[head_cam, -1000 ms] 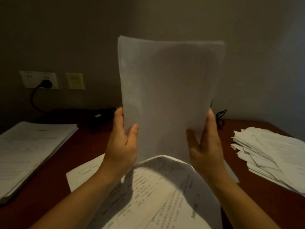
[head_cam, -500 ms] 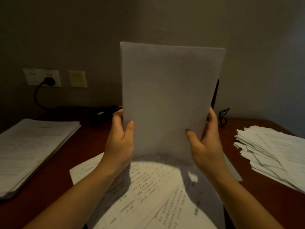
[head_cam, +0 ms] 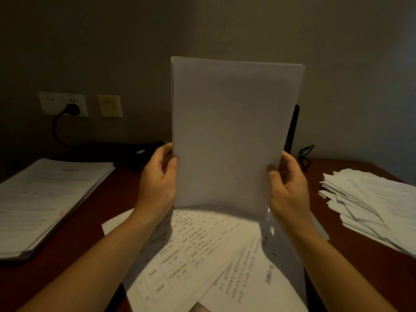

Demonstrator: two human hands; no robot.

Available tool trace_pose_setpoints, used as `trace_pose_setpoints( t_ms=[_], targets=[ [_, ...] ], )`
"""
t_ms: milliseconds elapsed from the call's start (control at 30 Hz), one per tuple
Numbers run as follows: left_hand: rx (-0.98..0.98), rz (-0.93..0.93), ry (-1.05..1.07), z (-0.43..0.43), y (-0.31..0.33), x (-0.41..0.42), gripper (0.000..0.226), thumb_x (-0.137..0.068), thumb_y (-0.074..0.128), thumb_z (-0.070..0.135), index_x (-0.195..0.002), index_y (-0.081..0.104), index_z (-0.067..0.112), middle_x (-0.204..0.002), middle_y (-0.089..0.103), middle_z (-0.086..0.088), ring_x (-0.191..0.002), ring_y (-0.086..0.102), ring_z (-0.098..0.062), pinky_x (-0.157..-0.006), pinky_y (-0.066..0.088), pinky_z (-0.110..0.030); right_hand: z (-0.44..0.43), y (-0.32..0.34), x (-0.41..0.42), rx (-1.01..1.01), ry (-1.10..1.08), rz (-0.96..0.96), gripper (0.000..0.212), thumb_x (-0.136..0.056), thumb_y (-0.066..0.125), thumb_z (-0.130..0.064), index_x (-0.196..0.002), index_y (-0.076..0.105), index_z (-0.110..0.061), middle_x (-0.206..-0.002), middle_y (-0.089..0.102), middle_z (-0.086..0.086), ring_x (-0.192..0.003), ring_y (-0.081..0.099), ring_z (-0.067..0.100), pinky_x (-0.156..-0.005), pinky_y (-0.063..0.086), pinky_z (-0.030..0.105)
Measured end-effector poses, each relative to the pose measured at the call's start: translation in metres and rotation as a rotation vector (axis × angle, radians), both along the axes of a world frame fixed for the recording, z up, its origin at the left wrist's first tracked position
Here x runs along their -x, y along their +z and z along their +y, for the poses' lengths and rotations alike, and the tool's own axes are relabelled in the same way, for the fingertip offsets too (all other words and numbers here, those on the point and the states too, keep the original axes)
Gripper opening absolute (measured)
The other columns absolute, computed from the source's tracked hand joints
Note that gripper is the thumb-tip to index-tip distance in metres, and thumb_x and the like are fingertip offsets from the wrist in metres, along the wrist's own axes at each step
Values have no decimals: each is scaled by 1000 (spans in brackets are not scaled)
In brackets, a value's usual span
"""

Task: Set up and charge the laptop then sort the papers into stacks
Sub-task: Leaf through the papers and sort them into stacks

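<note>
Upright, both hands — left hand (head_cam: pixel 157 183), right hand (head_cam: pixel 289 188) — grip papers (head_cam: pixel 234 131) (blank).

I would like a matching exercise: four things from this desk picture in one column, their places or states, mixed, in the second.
1. held sheets
2. neat stack
3. loose pile
4. plug

a. in the wall socket
b. flat on the desk's left side
c. upright between both hands
d. fanned out on the desk's right side

Pairs: 1-c, 2-b, 3-d, 4-a
</note>
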State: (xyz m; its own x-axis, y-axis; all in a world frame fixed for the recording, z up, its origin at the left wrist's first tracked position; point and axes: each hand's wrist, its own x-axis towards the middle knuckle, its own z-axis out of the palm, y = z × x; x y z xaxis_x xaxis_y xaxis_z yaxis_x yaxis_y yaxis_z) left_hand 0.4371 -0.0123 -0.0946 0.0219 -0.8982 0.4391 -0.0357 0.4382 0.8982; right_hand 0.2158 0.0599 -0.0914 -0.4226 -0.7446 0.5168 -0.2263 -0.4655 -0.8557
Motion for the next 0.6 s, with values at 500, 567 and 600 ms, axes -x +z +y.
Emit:
trace_pose_setpoints(
  t_ms=[500,567,600],
  targets=[
    [-271,-32,87,-7,10,-118,14,-98,64,15,-108,72,20,-100,74,3,-90,71,-12,-79,55,-27,-23,6,-62,-268,246,-5,20,-96,59,-4,-112,64,-15,-103,73,3,-93,71,22,-72,57,34],
    [-358,-20,65,-13,8,-149,13,-97,63,10,-97,72,19,-97,76,-3,-81,74,-14,-74,56,-30,-32,2,-88,-323,262,30,20,-96,59,-4,-112,64,-14,-104,72,4,-91,71,23,-66,56,28],
    [-389,-16,64,-16,8,-165,14,-97,63,8,-93,72,19,-93,76,-4,-75,74,-13,-72,56,-30,-37,-1,-101,-353,269,36,18,-95,60,-4,-109,65,-14,-103,71,5,-89,71,23,-65,56,27]
  ],
)
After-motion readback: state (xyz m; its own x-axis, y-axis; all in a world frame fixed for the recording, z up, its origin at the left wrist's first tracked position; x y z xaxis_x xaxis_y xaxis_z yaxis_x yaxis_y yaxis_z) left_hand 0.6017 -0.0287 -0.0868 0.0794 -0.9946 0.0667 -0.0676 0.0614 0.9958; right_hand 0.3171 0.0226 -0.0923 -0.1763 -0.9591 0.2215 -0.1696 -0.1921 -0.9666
